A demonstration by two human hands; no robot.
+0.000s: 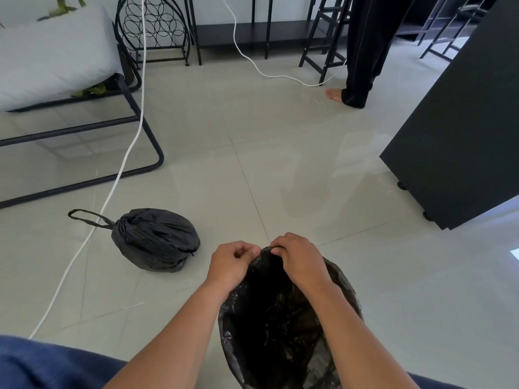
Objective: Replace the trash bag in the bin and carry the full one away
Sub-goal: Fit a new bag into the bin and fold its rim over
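full trash bag [156,239]: black, as is the liner [280,318] in the bin. floor tiles [280,164]: pale grey-beige, glossy. cable [123,161]: white; cabinet [460,130] and wine rack [153,26]: black, the rack patterned in rings.

2 trash bags [156,238] [280,318], 2 hands [233,265] [300,259], 2 white cables [123,164] [252,60].

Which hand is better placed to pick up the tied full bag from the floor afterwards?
Probably the left hand: the tied full bag lies on its side of the bin; the right hand would cross over.
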